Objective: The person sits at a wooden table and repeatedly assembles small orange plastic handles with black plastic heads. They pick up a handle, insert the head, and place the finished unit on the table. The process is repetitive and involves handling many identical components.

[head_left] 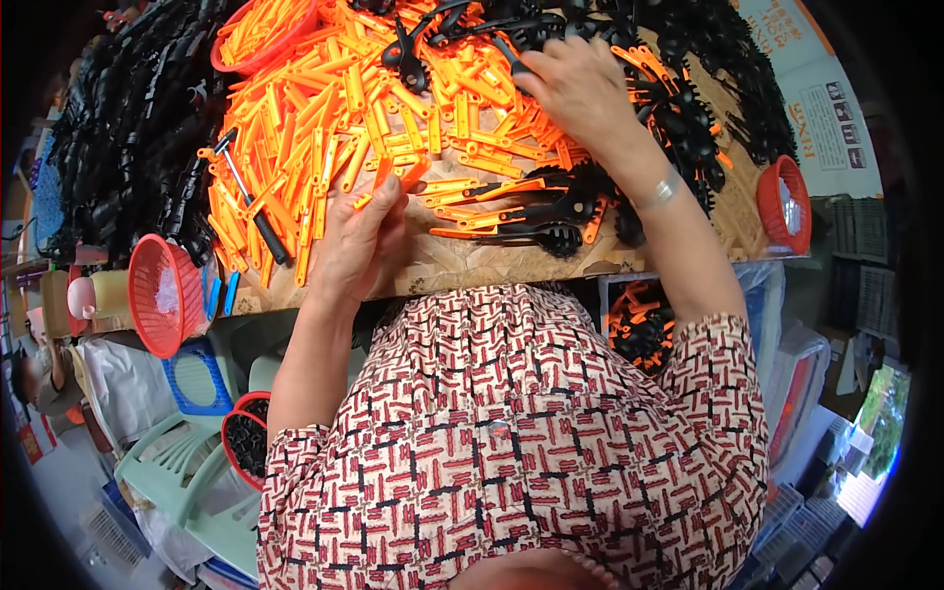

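Observation:
My left hand [366, 231] is closed on an orange plastic handle [415, 175], thumb on top, at the near edge of a heap of orange handles [285, 128]. Farther off to the right, my right hand [582, 90] pinches the stem of a black kitchen utensil [508, 55]; its head is hard to tell among the other black pieces. Between my hands and nearer me lie several utensils with orange handles and black heads, among them a pasta server [559, 239]. A black spoon-shaped head [405, 61] rests on the far part of the heap.
A hammer [251, 202] lies on the left of the heap. Black utensil parts [128, 128] pile up at the far left and the right [688, 128]. Red baskets [162, 295] [784, 205] sit at both table ends. Another red basket [264, 37] holds orange handles. A green chair [177, 452] stands below left.

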Demonstrator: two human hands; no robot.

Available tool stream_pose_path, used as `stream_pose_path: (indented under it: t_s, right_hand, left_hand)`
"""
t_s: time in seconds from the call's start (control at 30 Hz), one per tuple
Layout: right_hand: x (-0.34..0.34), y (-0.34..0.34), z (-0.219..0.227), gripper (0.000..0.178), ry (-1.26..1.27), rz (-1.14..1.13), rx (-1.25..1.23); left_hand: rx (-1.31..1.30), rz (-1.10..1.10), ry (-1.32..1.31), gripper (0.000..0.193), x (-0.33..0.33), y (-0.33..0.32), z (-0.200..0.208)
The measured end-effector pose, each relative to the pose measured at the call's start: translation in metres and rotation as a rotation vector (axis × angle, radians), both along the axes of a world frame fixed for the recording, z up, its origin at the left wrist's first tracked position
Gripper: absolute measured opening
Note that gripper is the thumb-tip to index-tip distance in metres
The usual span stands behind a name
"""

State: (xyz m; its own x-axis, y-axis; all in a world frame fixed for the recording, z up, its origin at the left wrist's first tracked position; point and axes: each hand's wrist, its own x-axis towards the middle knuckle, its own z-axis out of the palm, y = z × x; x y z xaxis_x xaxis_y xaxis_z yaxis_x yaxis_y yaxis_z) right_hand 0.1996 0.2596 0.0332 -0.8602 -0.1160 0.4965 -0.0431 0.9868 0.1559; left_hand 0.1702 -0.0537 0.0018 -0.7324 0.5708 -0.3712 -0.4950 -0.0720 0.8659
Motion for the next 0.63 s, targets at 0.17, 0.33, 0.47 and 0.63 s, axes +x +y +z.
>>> stream_pose_path:
  t_s: [0.17, 0.33, 0.47, 0.63]
  right_hand:
    - [-0.066, 0.004, -0.023, 0.017, -0.011, -0.168, 0.218]
    - [-0.078, -0.003, -0.025, 0.016, -0.086, -0.219, 0.049]
    - [-0.059, -0.011, -0.013, 0.013, -0.041, -0.111, -0.145]
    - [-0.037, -0.039, 0.024, 0.021, -0.416, -0.354, -0.389]
  left_hand:
    - [0.116, 0.011, -0.12, 0.037, -0.003, -0.002, 0.003]
    - [0.144, -0.001, -0.101, 0.018, -0.003, -0.009, 0.002]
    - [0.116, -0.041, -0.118, 0.014, -0.007, -0.006, 0.007]
    - [0.12, -0.091, 0.025, 0.021, -0.012, 0.008, -0.002]
